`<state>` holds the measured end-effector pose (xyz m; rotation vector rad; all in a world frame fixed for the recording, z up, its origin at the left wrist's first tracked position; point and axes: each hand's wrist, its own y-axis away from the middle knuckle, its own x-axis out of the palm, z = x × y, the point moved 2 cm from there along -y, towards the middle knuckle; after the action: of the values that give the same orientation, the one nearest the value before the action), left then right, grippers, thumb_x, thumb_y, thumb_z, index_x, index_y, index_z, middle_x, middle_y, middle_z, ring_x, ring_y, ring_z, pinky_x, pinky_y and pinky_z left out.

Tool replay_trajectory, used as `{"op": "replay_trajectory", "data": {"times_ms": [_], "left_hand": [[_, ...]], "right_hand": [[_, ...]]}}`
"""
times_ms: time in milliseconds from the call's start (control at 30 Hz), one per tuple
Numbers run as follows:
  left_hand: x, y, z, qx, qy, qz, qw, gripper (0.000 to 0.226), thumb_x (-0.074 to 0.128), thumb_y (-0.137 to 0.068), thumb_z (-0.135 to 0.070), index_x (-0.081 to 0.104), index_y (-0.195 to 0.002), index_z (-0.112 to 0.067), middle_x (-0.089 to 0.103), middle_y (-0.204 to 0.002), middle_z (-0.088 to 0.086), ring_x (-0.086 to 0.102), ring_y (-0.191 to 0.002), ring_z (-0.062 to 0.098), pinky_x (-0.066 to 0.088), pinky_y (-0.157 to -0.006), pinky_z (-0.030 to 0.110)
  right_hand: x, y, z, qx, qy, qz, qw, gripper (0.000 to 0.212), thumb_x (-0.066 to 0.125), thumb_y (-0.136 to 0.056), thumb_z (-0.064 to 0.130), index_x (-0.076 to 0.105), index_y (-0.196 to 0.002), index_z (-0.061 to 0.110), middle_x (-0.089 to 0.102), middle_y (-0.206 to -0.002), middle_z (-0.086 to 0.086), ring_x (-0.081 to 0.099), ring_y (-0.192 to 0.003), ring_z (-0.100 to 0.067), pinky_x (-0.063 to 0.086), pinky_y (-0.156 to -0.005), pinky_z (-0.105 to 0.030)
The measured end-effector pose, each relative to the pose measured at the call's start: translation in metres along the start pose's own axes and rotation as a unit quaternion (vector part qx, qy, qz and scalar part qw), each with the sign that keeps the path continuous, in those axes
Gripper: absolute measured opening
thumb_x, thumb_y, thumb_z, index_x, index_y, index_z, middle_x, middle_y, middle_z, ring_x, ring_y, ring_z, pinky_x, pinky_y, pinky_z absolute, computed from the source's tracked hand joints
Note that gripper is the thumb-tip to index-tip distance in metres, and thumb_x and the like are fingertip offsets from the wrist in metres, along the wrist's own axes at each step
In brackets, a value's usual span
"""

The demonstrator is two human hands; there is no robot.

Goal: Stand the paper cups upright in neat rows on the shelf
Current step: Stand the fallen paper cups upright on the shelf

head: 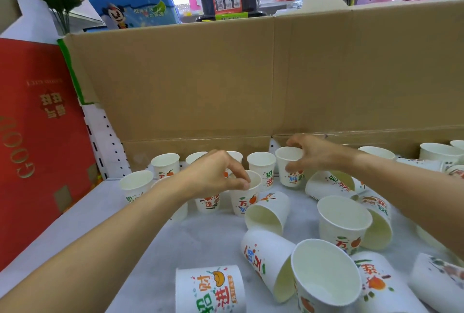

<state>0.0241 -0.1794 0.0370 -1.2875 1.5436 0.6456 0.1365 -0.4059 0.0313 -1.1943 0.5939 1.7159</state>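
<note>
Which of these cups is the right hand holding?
The upright cup at the right end of the back row; the right hand grips its rim. The left hand holds a nearer cup.

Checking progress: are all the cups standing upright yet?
No, several cups near the front lie on their sides.

White shelf (206,237) under paper cups (342,224)

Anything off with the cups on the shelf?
Yes. Front-right cups lie toppled, e.g. tipped cup; back row stands upright. Left hand pinches the middle cup; right hand grips the rear cup.
</note>
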Motion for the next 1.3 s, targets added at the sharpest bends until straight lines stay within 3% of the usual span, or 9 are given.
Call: {"op": "replay_trajectory", "data": {"times_ms": [233,333,433,567,700,833,933,1067,1300], "left_hand": [[-0.001,0.008,-0.018,0.046,-0.013,-0.059,0.997,0.019,0.07,-0.086,-0.036,0.073,-0.104,-0.03,0.063,-0.097,-0.026,0.053,-0.092,-0.011,0.036,-0.074,0.003],[0.008,0.016,-0.029,0.143,-0.101,-0.051,0.983,0.023,0.074,-0.079,-0.043,0.072,-0.1,-0.036,0.067,-0.102,-0.021,0.051,-0.103,-0.003,0.033,-0.089,0.02],[0.019,0.013,-0.036,0.187,-0.237,-0.055,0.952,0.025,0.069,-0.08,-0.049,0.071,-0.101,-0.036,0.067,-0.103,-0.019,0.047,-0.105,0.004,0.02,-0.081,0.024],[0.028,0.004,-0.045,0.24,-0.247,-0.098,0.934,0.01,0.067,-0.072,-0.036,0.072,-0.077,-0.03,0.069,-0.074,-0.015,0.057,-0.079,0.012,0.023,-0.072,0.026],[0.021,-0.015,-0.054,0.186,-0.253,-0.117,0.942,0.014,0.065,-0.083,-0.041,0.075,-0.088,-0.034,0.07,-0.077,-0.012,0.055,-0.08,0.012,0.027,-0.075,0.028],[0.016,-0.036,-0.066,0.09,-0.256,-0.06,0.961,0.021,0.056,-0.094,-0.041,0.071,-0.108,-0.034,0.07,-0.097,-0.014,0.048,-0.084,0.008,0.028,-0.087,0.03],[0.02,-0.051,-0.07,0.052,-0.239,-0.038,0.969,0.021,0.056,-0.095,-0.037,0.071,-0.108,-0.032,0.07,-0.099,-0.014,0.048,-0.083,0.01,0.026,-0.088,0.03],[0.028,-0.062,-0.071,0.029,-0.246,0.013,0.969,0.021,0.058,-0.094,-0.036,0.07,-0.11,-0.032,0.068,-0.109,-0.011,0.047,-0.089,0.01,0.027,-0.086,0.03],[0.027,-0.058,-0.069,0.024,-0.211,-0.016,0.977,0.026,0.051,-0.097,-0.04,0.063,-0.121,-0.035,0.065,-0.114,-0.016,0.05,-0.11,0.01,0.028,-0.091,0.033]], "right_hand": [[-0.012,0.014,0.005,-0.036,0.039,0.002,0.999,0.081,0.074,-0.079,0.045,0.037,-0.144,0.014,0.046,-0.144,-0.001,0.048,-0.127,-0.018,0.041,-0.104,-0.035],[-0.033,0.032,0.008,-0.06,0.052,-0.006,0.997,0.038,0.066,-0.086,0.043,0.06,-0.12,0.025,0.064,-0.113,0.008,0.06,-0.102,-0.016,0.049,-0.084,-0.03],[-0.041,0.046,0.003,-0.062,0.105,0.006,0.992,0.011,0.061,-0.09,0.037,0.068,-0.092,0.029,0.058,-0.069,0.012,0.054,-0.063,-0.009,0.04,-0.055,-0.022],[-0.032,0.047,-0.004,-0.048,0.176,0.068,0.981,0.018,0.054,-0.094,0.03,0.068,-0.105,0.026,0.053,-0.071,0.013,0.051,-0.063,-0.008,0.046,-0.067,-0.031],[-0.026,0.044,-0.008,-0.033,0.223,0.108,0.968,0.022,0.047,-0.098,0.024,0.065,-0.11,0.022,0.057,-0.084,0.01,0.061,-0.082,-0.019,0.051,-0.081,-0.037],[-0.029,0.05,-0.008,-0.032,0.243,0.125,0.961,0.013,0.045,-0.097,0.023,0.058,-0.094,0.025,0.058,-0.085,0.004,0.061,-0.08,-0.022,0.051,-0.075,-0.037],[-0.031,0.056,-0.008,-0.026,0.245,0.136,0.96,0.019,0.042,-0.099,0.022,0.058,-0.11,0.025,0.049,-0.082,0.01,0.05,-0.068,-0.01,0.042,-0.06,-0.023],[-0.029,0.06,-0.012,-0.012,0.259,0.164,0.952,0.03,0.04,-0.1,0.025,0.054,-0.127,0.028,0.051,-0.097,0.01,0.053,-0.079,-0.011,0.044,-0.068,-0.025],[-0.032,0.062,-0.011,-0.041,0.229,0.146,0.961,0.01,0.045,-0.098,0.023,0.054,-0.092,0.024,0.051,-0.077,0.009,0.048,-0.064,-0.008,0.037,-0.055,-0.021]]}}
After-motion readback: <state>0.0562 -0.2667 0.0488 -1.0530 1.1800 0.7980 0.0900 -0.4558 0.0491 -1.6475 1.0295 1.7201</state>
